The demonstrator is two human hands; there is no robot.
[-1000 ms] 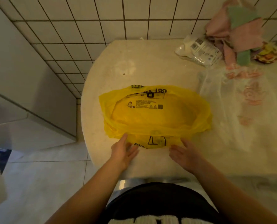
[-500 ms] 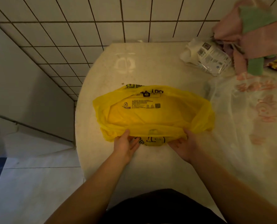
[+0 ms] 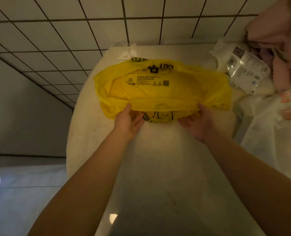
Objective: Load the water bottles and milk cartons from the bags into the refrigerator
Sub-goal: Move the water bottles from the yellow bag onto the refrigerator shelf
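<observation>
both left hand (image 3: 126, 120) and right hand (image 3: 198, 123) pinch yellow bag (image 3: 158, 93), fingers (image 3: 138, 119) beneath.

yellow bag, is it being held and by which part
Both hands hold the yellow bag by its near edge, thumbs on top: the left hand toward the left end, the right hand toward the right.

Pink cloths (image 3: 275, 24) beside a plastic packet (image 3: 245, 70).

Thin glossy plastic bag (image 3: 161, 92); polished stone counter (image 3: 167, 159)
</observation>
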